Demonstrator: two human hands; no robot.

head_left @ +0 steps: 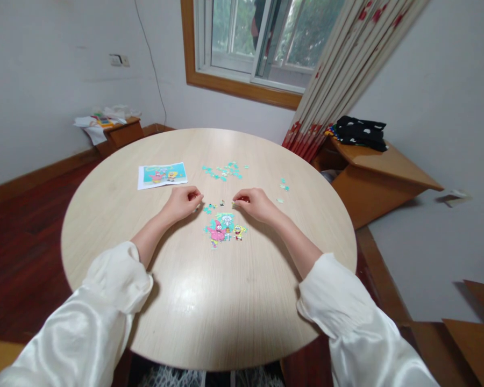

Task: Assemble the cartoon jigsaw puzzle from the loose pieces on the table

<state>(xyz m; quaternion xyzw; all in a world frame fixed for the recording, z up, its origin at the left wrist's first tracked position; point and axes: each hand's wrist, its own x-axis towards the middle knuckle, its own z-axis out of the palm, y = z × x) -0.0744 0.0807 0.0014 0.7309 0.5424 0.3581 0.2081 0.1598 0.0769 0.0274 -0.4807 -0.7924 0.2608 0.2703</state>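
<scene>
A partly joined cartoon jigsaw puzzle [226, 228] lies on the round table, with a pink figure at its left and a yellow one at its right. Up and to the left of it is my left hand [182, 203], its thumb and fingertips pinched together; whatever they hold is too small to make out. On the other side my right hand [256, 204] pinches a tiny puzzle piece [233, 204] at its fingertips, just above the tabletop. Between the two hands lie several loose pieces [208, 208], mostly turquoise, and a small dark piece [222, 202].
Farther back on the round table [193, 301] is a scattered group of turquoise pieces [226, 171]. A few more pieces [283, 185] lie to the right. The printed reference picture [164, 175] rests at the left. A wooden cabinet [371, 177] with dark cloth stands beyond the right edge.
</scene>
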